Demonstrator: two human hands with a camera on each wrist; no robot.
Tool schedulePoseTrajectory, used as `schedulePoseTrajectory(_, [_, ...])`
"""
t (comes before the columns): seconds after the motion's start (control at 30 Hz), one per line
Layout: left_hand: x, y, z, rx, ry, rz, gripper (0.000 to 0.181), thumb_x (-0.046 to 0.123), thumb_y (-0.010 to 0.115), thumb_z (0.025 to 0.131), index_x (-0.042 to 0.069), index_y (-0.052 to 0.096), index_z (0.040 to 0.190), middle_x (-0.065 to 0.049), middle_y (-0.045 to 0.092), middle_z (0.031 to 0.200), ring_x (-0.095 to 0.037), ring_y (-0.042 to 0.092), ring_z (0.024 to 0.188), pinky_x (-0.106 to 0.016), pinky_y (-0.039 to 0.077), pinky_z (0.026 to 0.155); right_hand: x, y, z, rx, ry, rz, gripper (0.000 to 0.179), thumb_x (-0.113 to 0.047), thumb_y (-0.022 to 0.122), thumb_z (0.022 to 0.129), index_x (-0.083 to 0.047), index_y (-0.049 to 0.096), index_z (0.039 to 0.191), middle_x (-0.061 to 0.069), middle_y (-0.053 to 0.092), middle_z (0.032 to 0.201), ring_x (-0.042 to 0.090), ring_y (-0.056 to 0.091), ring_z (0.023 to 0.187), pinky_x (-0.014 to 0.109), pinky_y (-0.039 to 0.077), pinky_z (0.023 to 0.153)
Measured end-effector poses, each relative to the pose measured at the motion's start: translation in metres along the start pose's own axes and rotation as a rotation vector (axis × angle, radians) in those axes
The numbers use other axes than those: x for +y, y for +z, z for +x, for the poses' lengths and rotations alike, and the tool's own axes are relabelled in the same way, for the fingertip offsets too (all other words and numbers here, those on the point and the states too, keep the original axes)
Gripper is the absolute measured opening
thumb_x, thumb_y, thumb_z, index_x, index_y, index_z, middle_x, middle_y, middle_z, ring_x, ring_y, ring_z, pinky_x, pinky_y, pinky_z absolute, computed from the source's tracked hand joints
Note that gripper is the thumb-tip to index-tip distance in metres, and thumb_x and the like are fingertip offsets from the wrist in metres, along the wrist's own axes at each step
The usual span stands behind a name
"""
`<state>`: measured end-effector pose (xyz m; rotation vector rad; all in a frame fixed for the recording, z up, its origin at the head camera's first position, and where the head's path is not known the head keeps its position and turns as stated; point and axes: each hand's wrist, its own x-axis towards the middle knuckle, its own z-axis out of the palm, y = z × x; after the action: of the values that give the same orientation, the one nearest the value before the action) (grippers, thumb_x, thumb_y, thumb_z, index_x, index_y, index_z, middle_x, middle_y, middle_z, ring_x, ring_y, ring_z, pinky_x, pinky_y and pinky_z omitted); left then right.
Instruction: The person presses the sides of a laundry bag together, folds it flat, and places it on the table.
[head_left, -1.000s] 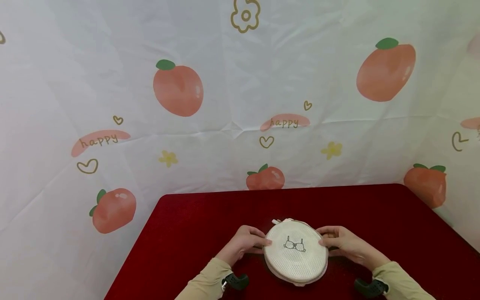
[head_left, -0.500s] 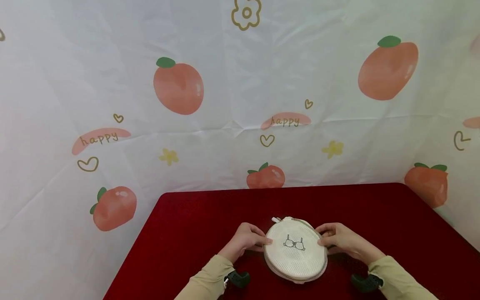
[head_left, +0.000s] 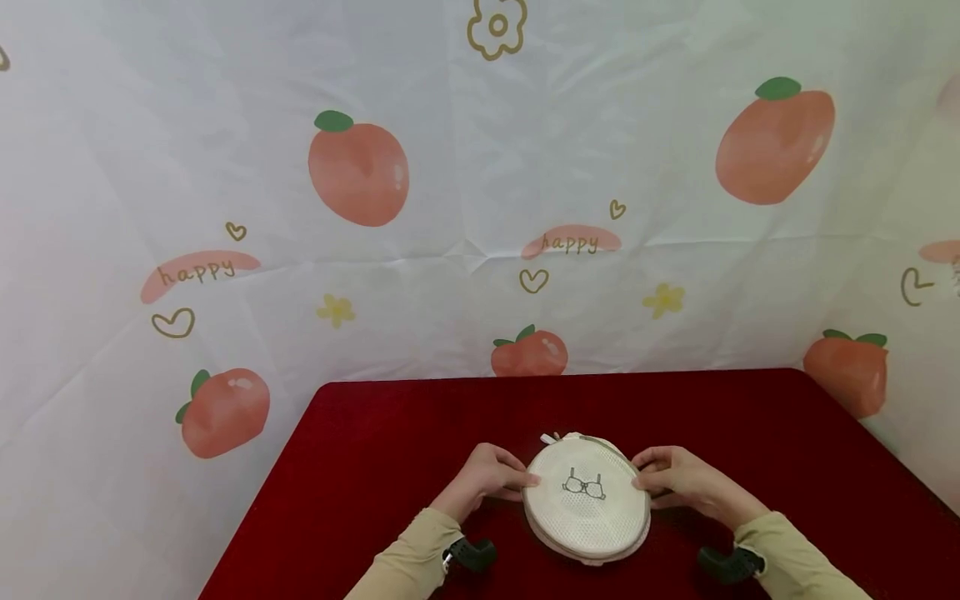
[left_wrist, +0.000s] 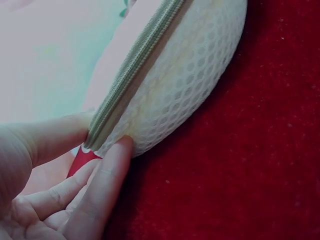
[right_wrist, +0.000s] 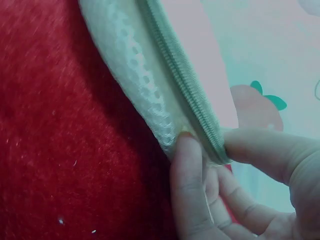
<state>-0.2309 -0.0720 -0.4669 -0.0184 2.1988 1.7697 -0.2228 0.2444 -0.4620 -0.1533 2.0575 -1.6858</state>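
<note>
A round, cream mesh laundry bag [head_left: 588,517] with a small bra drawing on its face is held over the table, tilted toward the head camera. My left hand [head_left: 487,479] pinches its left rim between thumb and fingers. At the opposite rim my right hand [head_left: 690,483] has the same kind of pinch. Both wrist views show a zipper [left_wrist: 135,65] along the edge and honeycomb mesh bulging on the underside. A light zipper pull tab [head_left: 550,439] sticks out at the top. Whether anything lies inside cannot be seen.
Dark red velvety cloth covers the table [head_left: 405,425]. Behind it hangs a white backdrop [head_left: 450,167] printed with peaches, hearts and flowers. A dark strapped device [head_left: 471,554] sits on the left wrist, and another [head_left: 729,565] on the right.
Both hands keep their pinch on the laundry bag. It has shifted very slightly left and up in the head view, which itself has moved a little.
</note>
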Motion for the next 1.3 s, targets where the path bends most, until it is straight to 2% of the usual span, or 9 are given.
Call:
schedulePoseTrajectory(0.33, [0.001,-0.005,0.001,-0.052,-0.009,-0.040,0.027,0.004,0.082,0.075,-0.008,0.067,0.095,-0.015,0.065,0.083,-0.025,0.069,0.070,-0.036,0.058,0.062,-0.005,0.002,-0.005,0.005,0.004,-0.010,0.053,-0.011,0.068,0.089,0.018,0.045,0.127,0.012,0.062,0.098,0.022,0.062,0.086,0.038,0.056,0.074])
schedulePoseTrajectory(0.5, [0.006,-0.009,0.005,-0.065,-0.007,-0.045,0.029,0.004,0.081,0.075,-0.008,0.067,0.097,-0.014,0.067,0.084,-0.024,0.069,0.073,-0.036,0.058,0.063,-0.006,0.001,0.001,-0.025,-0.015,0.015,0.054,-0.010,0.066,0.090,0.022,0.042,0.128,0.013,0.064,0.102,0.024,0.063,0.091,0.040,0.055,0.078])
schedulePoseTrajectory(0.7, [0.008,-0.021,0.011,-0.094,0.001,-0.047,0.032,0.004,0.079,0.077,-0.010,0.066,0.103,-0.015,0.067,0.088,-0.025,0.070,0.077,-0.036,0.058,0.066,-0.010,0.005,0.010,-0.049,-0.022,0.044,0.053,-0.010,0.065,0.090,0.021,0.043,0.128,0.014,0.065,0.104,0.024,0.064,0.092,0.041,0.055,0.080])
schedulePoseTrajectory(0.9, [0.008,-0.033,0.017,-0.100,0.003,-0.053,0.033,0.005,0.080,0.077,-0.010,0.066,0.103,-0.015,0.067,0.090,-0.023,0.069,0.077,-0.037,0.058,0.068,-0.013,0.011,0.018,-0.039,-0.022,0.051,0.052,-0.010,0.067,0.089,0.020,0.046,0.127,0.014,0.066,0.104,0.025,0.065,0.091,0.041,0.055,0.080])
schedulePoseTrajectory(1.3, [0.004,-0.056,0.017,-0.121,0.024,-0.020,0.034,0.007,0.078,0.079,-0.011,0.065,0.105,-0.014,0.066,0.092,-0.021,0.068,0.078,-0.037,0.057,0.070,-0.015,0.022,0.032,-0.090,-0.048,0.108,0.048,-0.011,0.067,0.089,0.017,0.051,0.125,0.013,0.066,0.105,0.024,0.065,0.092,0.040,0.054,0.081])
